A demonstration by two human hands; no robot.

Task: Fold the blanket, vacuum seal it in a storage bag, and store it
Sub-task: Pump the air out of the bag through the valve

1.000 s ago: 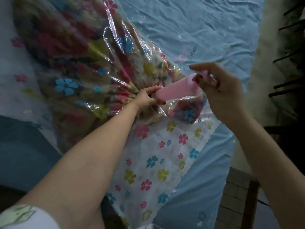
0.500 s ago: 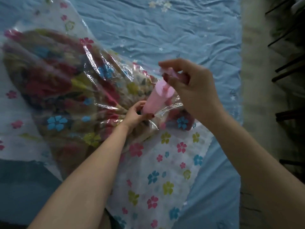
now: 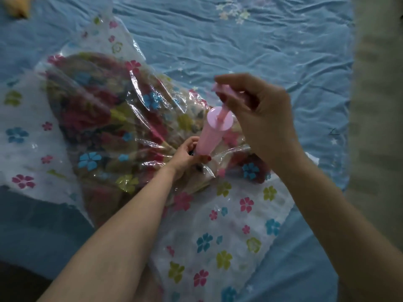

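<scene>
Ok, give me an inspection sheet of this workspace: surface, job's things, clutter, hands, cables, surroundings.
Surface: wrinkled blue bedsheet.
Job's things: flower-printed storage bag lies on it with the blanket inside; pink hand pump stands tilted on the bag.
Clutter: a yellowish thing at the far corner, cut off by the frame.
Hands: left hand grips the pump's base; right hand holds the raised plunger handle.
Cables: nothing seen.
Surroundings: pale floor beside the bed, blurred.

Both forearms were bare from the lower frame edge to the wrists, with no sleeve, watch or bracelet showing. The left hand (image 3: pixel 187 155) wore dark red polish on a visible nail. The right hand (image 3: pixel 259 118) carried no rings.
</scene>
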